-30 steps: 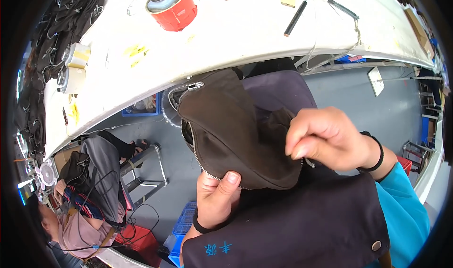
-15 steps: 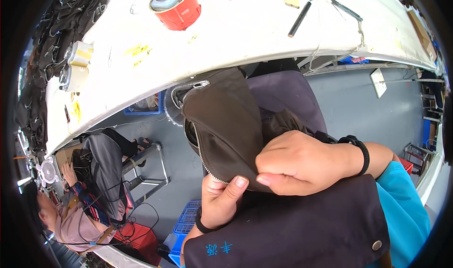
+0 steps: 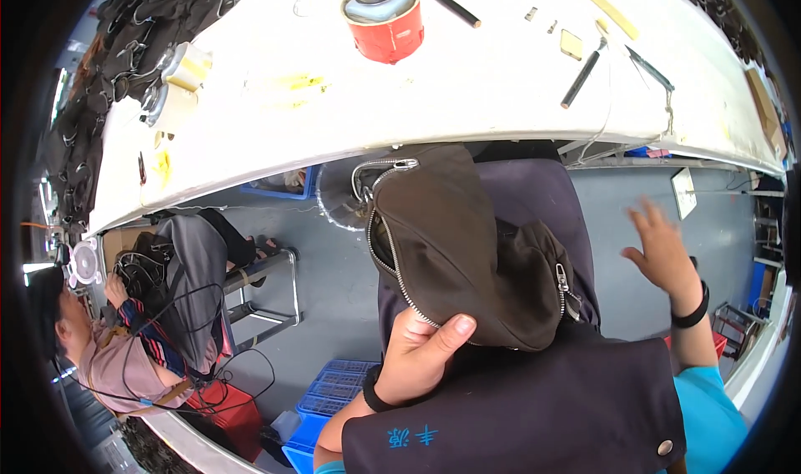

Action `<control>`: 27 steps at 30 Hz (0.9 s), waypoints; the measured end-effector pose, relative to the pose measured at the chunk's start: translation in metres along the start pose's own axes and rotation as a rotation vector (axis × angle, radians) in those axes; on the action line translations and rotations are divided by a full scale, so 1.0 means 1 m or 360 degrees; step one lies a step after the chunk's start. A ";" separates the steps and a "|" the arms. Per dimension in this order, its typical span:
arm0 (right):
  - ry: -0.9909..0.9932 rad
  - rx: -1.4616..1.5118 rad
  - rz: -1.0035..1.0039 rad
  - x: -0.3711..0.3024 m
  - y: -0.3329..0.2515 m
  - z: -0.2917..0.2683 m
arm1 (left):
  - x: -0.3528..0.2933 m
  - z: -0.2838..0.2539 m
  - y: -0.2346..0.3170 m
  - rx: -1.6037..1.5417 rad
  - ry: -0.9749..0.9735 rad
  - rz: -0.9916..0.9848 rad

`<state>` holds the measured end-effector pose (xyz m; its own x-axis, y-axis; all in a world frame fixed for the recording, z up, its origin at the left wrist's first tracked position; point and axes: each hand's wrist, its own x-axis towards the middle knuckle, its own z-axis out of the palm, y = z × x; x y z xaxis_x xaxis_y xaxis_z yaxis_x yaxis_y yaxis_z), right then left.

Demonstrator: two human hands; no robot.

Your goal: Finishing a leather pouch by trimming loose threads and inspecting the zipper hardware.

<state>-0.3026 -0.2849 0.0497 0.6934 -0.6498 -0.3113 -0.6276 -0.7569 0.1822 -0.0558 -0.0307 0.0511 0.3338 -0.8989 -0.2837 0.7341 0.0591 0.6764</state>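
Note:
A dark brown zippered fabric bag (image 3: 450,240) lies over my lap, its far end close to the table edge. Metal zippers run along its left side and its right end, each with a silver pull. My left hand (image 3: 425,349) pinches the bag's near left edge by the zipper, thumb on top and fingers underneath. Off to the right, my right hand (image 3: 663,253) hangs in the air above the floor, fingers spread and slightly blurred, with nothing in it. A dark apron (image 3: 534,399) covers my lap below the bag.
On the white table (image 3: 275,132) stand a red tin (image 3: 385,40) and some white containers (image 3: 179,82). Black-handled tools (image 3: 584,78) lie there too. Blue crates (image 3: 334,390) sit on the floor at my left. A co-worker (image 3: 125,349) sits at far left, handling dark fabric.
My right hand has let go of the bag and moved right, its fingers opening. The bag's right end has spread out. My left hand keeps its grip. The whole view has shifted.

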 end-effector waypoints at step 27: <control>0.0233 0.1188 -0.1604 0.028 -0.103 -0.060 | 0.040 0.016 0.038 -0.0644 0.0131 -0.0056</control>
<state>-0.1974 -0.2290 0.0781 0.9820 0.1540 0.1096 0.1877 -0.7274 -0.6600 -0.0239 -0.0710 0.0770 0.3384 -0.8668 -0.3663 0.9136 0.2094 0.3484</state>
